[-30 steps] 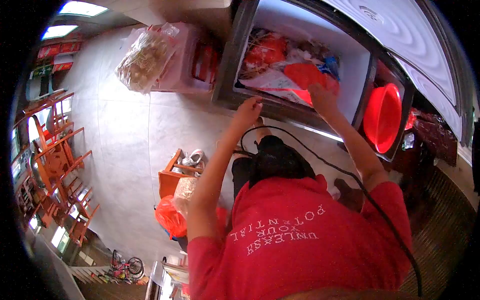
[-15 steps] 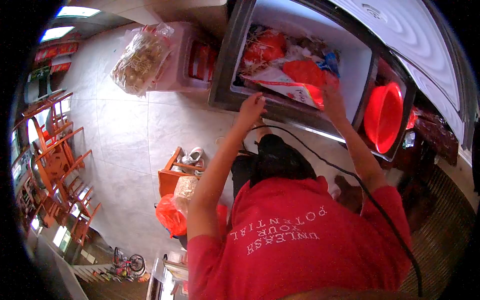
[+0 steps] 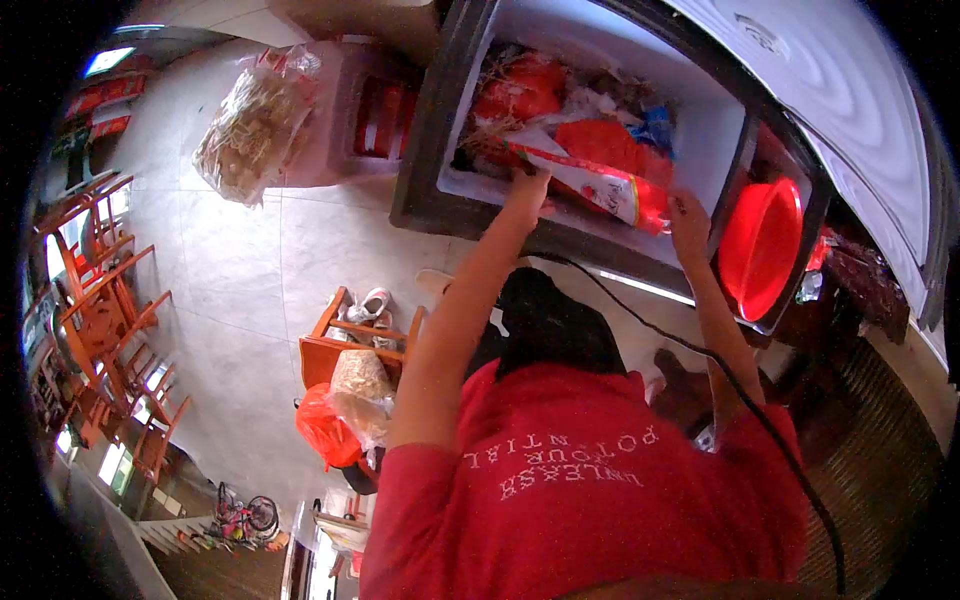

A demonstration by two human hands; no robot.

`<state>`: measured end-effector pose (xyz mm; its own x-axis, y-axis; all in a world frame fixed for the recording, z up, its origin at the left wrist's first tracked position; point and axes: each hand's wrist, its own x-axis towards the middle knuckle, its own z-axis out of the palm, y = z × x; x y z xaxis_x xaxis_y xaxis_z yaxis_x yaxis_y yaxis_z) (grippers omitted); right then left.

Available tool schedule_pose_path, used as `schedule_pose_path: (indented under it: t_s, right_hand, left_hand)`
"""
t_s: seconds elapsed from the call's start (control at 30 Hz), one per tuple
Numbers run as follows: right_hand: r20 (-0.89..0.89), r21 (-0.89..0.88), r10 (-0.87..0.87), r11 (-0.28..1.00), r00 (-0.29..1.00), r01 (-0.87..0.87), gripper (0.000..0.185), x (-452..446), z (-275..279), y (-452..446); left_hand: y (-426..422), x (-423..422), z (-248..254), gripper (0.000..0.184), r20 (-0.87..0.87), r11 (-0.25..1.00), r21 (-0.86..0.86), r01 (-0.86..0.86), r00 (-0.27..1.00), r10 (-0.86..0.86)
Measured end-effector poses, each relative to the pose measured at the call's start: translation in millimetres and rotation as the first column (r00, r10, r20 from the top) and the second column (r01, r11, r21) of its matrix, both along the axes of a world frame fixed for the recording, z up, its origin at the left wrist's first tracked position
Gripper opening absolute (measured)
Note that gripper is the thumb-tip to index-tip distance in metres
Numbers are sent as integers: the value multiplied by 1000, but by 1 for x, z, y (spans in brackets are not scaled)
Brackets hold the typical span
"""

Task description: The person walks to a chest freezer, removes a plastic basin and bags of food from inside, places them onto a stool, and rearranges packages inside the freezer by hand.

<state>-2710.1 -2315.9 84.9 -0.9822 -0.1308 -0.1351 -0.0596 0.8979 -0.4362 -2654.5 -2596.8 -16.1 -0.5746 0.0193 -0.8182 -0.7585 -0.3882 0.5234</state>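
An open chest freezer (image 3: 420,195) stands in front of me, with bags inside it. A red-and-white printed plastic bag (image 3: 610,195) slants across its near side. My left hand (image 3: 530,195) reaches over the near rim, with its fingers closed at the bag's left part; the fingertips are partly hidden. At the bag's right end is my right hand (image 3: 688,220), its fingers curled in at the red corner. Behind the printed bag lie a red bag (image 3: 605,140), another red bag (image 3: 525,88) among dry straw-like stalks, and a blue packet (image 3: 652,130).
A red basin (image 3: 762,250) sits at the freezer's right end, below the raised lid (image 3: 830,110). To the left, a clear bag of dried stalks (image 3: 250,135) rests by a translucent bin (image 3: 335,120). A black cable (image 3: 650,320) crosses before my body. A wooden stool (image 3: 325,350) holds shoes.
My left hand has moved further over the rim to the printed bag. My right hand has shifted from over the bag to its right end. The bag has slid rightward in the freezer.
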Motion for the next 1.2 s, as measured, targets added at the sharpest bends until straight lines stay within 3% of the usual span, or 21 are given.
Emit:
schedule_pose_path:
  t_s: [0.07, 0.1, 0.13, 0.2, 0.27, 0.33, 0.43, 0.5, 0.63, 0.7, 0.73, 0.8, 0.87, 0.9, 0.93, 1.0, 1.03, 1.1, 1.17, 1.2]
  right_hand:
    - [-52, 113, 150, 983, 987, -143, 20, -2, -5, 14]
    - [11, 34, 108, 994, 994, -108, 19, 1, -9, 19]
    - [78, -41, 71, 997, 994, -68, 19, 5, -11, 22]
    - [258, -161, -39, 983, 965, 83, 20, 9, -4, 20]
    - [487, -212, -174, 927, 856, 309, 23, 16, 16, 1]
    - [433, -189, -29, 974, 901, 122, 22, 23, 19, 4]
    - [319, -202, 149, 976, 936, -86, 17, 30, 20, 4]
    - [240, -215, 241, 958, 940, -190, 13, 40, 24, 3]
    - [368, -265, 25, 961, 930, 79, 11, 58, 23, 13]
    - [415, -232, -49, 960, 909, 158, 11, 63, 21, 24]
    - [406, -206, -22, 972, 913, 115, 11, 66, 20, 31]
    - [390, -150, 31, 988, 920, 30, 12, 71, 21, 44]
    - [500, -83, -79, 987, 862, 138, 17, 71, 27, 45]
    - [550, -46, -131, 981, 825, 187, 20, 70, 30, 44]
    - [488, 37, -52, 999, 871, 39, 22, 67, 38, 39]
    - [385, 226, 135, 945, 913, -235, 27, 57, 63, 23]
    - [387, 288, 135, 922, 912, -259, 28, 53, 71, 17]
    - [389, 409, 134, 861, 911, -302, 31, 41, 79, 5]
    - [249, 358, 261, 870, 933, -339, 30, 19, 73, -13]
    - [187, 298, 215, 917, 958, -264, 32, 7, 81, -46]
  left_hand:
    - [7, -10, -3, 70, 33, 999, 52, -17, 999, 15]
    - [11, -17, 1, 68, 128, 993, 90, -78, 990, 67]
    - [14, -23, 7, 67, 223, 982, 124, -144, 968, 114]
    - [26, -25, -10, 62, 235, 971, 120, -205, 957, 173]
    - [36, -25, -20, 56, 261, 956, 114, -271, 937, 234]
    - [48, -22, -51, 51, 143, 954, 72, -290, 950, 278]
    - [64, -27, -58, 43, 241, 879, 135, -457, 876, 419]
    - [68, -26, -57, 43, 221, 887, 81, -455, 876, 429]
    - [77, -26, -35, 42, 64, 928, -298, -224, 965, 254]
    - [86, -28, -29, 41, 24, 899, -387, -205, 972, 233]
    - [101, -19, -63, 42, 58, 920, -219, -324, 937, 344]
    - [125, -4, -121, 43, 203, 828, 93, -553, 825, 528]
    - [120, -9, -61, 45, 35, 957, -111, -269, 961, 274]
    - [115, -11, -24, 46, -26, 965, -231, -128, 992, 125]
    - [111, -12, -3, 50, -31, 948, -312, -66, 998, 60]
    - [100, -14, 37, 47, -70, 945, -297, -138, 990, 122]
    - [96, -13, 51, 46, -85, 942, -288, -170, 985, 152]
    - [86, -8, 67, 48, -121, 937, -345, -55, 993, 13]
    - [78, -7, 77, 49, -154, 914, -401, 54, 980, -126]
    - [77, -6, 81, 49, -166, 925, -371, 79, 975, -150]
